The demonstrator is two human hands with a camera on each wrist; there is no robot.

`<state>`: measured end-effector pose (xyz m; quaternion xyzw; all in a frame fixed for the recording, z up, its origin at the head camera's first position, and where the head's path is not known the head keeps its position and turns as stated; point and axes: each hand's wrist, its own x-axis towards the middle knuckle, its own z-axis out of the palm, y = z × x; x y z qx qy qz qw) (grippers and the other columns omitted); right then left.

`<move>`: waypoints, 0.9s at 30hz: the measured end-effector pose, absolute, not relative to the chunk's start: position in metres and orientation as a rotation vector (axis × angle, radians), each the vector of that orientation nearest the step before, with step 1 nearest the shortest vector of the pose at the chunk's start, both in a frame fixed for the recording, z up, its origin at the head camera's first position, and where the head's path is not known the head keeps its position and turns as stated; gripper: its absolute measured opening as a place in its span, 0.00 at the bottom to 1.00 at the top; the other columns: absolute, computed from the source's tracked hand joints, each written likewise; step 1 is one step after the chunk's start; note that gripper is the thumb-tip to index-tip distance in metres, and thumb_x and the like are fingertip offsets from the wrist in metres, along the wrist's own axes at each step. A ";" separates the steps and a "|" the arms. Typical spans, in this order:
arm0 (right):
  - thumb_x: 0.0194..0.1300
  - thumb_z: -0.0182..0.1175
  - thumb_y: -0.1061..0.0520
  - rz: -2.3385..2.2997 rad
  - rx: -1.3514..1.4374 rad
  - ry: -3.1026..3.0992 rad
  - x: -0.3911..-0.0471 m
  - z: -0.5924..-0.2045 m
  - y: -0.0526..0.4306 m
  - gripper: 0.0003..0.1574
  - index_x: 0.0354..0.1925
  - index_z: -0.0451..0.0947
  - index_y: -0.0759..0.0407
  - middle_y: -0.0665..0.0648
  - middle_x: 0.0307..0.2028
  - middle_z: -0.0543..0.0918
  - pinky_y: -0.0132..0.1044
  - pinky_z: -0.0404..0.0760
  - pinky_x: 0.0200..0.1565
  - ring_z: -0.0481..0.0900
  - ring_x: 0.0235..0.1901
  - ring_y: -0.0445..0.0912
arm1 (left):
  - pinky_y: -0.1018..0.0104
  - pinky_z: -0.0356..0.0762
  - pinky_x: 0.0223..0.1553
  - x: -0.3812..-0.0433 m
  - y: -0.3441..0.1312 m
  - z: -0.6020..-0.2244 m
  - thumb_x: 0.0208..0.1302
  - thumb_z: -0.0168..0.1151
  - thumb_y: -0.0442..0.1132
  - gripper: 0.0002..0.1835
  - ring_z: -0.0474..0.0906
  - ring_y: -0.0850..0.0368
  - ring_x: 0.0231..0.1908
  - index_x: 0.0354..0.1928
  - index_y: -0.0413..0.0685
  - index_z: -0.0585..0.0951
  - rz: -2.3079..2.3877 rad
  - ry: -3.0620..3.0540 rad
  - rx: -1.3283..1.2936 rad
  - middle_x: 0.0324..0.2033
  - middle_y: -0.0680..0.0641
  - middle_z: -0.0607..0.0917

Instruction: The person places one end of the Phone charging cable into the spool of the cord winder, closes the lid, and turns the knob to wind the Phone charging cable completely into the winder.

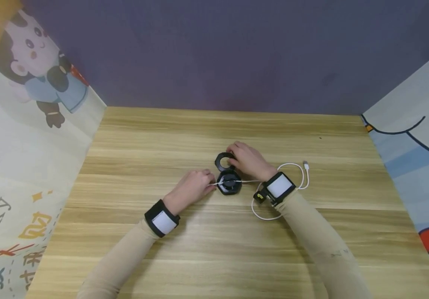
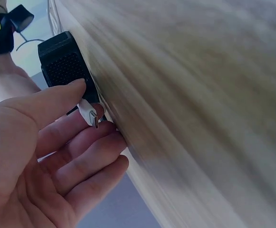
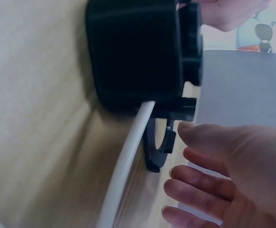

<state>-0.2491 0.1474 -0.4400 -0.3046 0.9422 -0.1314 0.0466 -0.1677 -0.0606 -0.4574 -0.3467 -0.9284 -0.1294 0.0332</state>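
A black hexagonal cable case (image 1: 229, 192) lies on the wooden table, its ring-shaped lid (image 1: 218, 162) swung back on the far side. White cable (image 1: 267, 219) passes through the case and leaves on both sides. At the left, my left hand (image 1: 193, 185) pinches the cable's small metal-tipped plug (image 2: 88, 112) between thumb and index finger; the other fingers curve loosely below. My right hand (image 1: 251, 160) is at the lid's right edge, fingers relaxed. In the right wrist view its thumb (image 3: 204, 137) comes close to the lid, though contact cannot be told.
Right of the case the cable loops under the right wrist and ends in a USB plug (image 1: 305, 165). Each wrist wears a black strap (image 1: 162, 218). A dark panel (image 1: 222, 58) stands behind the table (image 1: 154, 137), with printed walls at both sides.
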 end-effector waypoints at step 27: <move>0.64 0.59 0.52 -0.392 -0.926 2.771 -0.277 -0.453 0.136 0.15 0.42 0.76 0.63 0.58 0.40 0.76 0.43 0.74 0.46 0.71 0.42 0.50 | 0.65 0.76 0.19 -0.160 -0.034 -0.450 0.43 0.50 0.81 0.52 0.78 0.54 0.26 0.56 0.43 0.75 -0.249 -3.025 -0.847 0.33 0.43 0.83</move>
